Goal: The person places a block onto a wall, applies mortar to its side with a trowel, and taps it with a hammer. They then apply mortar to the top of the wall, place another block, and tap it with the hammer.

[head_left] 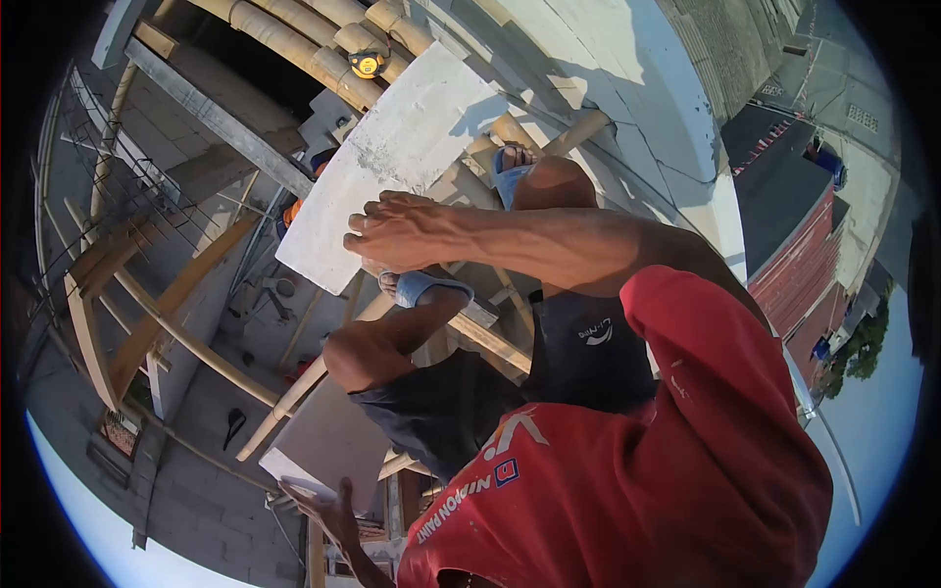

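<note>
The white slab [412,122] runs near-left to far-right; the right hand [404,231] lies spread on it, the left hand [333,516] gripping a pale block [338,436].

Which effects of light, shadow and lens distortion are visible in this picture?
Head view: fisheye distortion, with black curved borders; hard sunlight makes the upper white block very bright, with a sharp shadow near its far end; the gap beneath the bamboo poles is almost black; the right hand shows no clear motion blur; the distant red wall looks softer.
</note>
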### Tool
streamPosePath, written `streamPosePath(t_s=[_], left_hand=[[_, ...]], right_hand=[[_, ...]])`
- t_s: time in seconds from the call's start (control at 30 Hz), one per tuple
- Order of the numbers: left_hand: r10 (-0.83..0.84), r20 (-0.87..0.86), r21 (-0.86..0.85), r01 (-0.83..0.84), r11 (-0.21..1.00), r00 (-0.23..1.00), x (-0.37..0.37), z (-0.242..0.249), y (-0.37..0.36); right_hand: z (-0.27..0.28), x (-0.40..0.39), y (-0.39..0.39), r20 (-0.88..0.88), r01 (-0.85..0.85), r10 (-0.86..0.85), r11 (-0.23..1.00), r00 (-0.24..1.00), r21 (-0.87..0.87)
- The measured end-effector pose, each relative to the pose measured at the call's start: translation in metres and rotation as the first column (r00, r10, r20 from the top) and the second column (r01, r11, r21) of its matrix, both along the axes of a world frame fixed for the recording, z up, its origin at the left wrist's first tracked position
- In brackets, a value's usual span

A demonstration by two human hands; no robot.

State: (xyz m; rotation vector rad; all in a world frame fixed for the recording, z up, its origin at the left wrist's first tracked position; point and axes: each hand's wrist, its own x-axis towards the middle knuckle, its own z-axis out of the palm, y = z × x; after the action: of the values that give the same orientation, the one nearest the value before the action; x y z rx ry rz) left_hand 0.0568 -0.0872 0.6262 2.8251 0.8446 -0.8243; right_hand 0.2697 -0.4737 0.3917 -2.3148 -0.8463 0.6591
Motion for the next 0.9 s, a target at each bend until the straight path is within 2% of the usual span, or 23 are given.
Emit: streamPosePath(t_s=[0.03,0.13,0.17,0.23,0.33,0.37,0.47,0.5,0.53,0.6,0.63,0.73,0.77,0.83,0.87,0.9], left_hand=[[-0.1,-0.026,-0.003,0.1,0.995,0.995,0.021,0.02,-0.007],[-0.102,-0.129,0.052,0.109,0.993,0.986,0.089,0.081,-0.064],[-0.275,-0.121,0.087,0.286,0.954,0.954,0.103,0.099,-0.082],[-0.414,-0.14,0.063,0.425,0.903,0.899,0.127,0.131,-0.097],[-0.637,-0.146,0.023,0.646,0.763,0.757,0.159,0.175,-0.12],[-0.707,-0.137,0.009,0.714,0.7,0.694,0.167,0.185,-0.127],[-0.827,-0.112,-0.055,0.828,0.559,0.551,0.185,0.208,-0.139],[-0.875,-0.105,-0.098,0.871,0.482,0.473,0.189,0.215,-0.144],[-0.913,-0.096,-0.138,0.904,0.406,0.396,0.194,0.22,-0.149],[-0.927,-0.102,-0.258,0.89,0.376,0.362,0.201,0.226,-0.155],[-0.905,-0.124,-0.331,0.843,0.425,0.408,0.205,0.228,-0.155],[-0.884,-0.14,-0.454,0.765,0.458,0.446,0.209,0.223,-0.162],[-0.934,-0.063,-0.47,0.815,0.34,0.353,0.211,0.214,-0.161],[-0.943,-0.063,-0.516,0.798,0.311,0.327,0.214,0.189,-0.162],[-0.908,-0.141,-0.549,0.732,0.404,0.396,0.216,0.174,-0.164],[-0.899,-0.135,-0.571,0.709,0.415,0.417,0.222,0.157,-0.174]], right_hand=[[0.002,-0.009,0.004,0.008,0.096,-0.096,0.995,0.995,0.029],[0.041,-0.037,-0.004,-0.024,0.306,-0.305,0.948,0.952,0.091],[0.047,-0.051,-0.001,-0.032,0.373,-0.372,0.922,0.928,0.103],[0.074,-0.073,-0.001,-0.074,0.457,-0.451,0.886,0.889,0.082],[0.137,-0.1,0.006,-0.023,0.575,-0.588,0.782,0.809,0.242],[0.158,-0.101,0.007,-0.24,0.602,-0.553,0.745,0.798,0.287],[0.189,-0.102,0.009,-0.14,0.611,-0.605,0.711,0.784,0.349],[0.206,-0.099,-0.006,-0.229,0.615,-0.577,0.677,0.784,0.404],[0.22,-0.097,-0.023,-0.192,0.58,-0.559,0.687,0.807,0.437],[0.238,-0.101,-0.053,-0.117,0.496,-0.512,0.708,0.851,0.503],[0.24,-0.107,-0.061,-0.153,0.487,-0.487,0.693,0.86,0.531],[0.244,-0.123,-0.085,-0.244,0.476,-0.418,0.65,0.875,0.593],[0.249,-0.126,-0.095,-0.28,0.5,-0.419,0.636,0.863,0.588],[0.247,-0.132,-0.11,-0.298,0.532,-0.444,0.639,0.845,0.555],[0.243,-0.135,-0.114,-0.281,0.541,-0.467,0.652,0.838,0.531],[0.238,-0.133,-0.116,-0.262,0.558,-0.499,0.664,0.826,0.498]])
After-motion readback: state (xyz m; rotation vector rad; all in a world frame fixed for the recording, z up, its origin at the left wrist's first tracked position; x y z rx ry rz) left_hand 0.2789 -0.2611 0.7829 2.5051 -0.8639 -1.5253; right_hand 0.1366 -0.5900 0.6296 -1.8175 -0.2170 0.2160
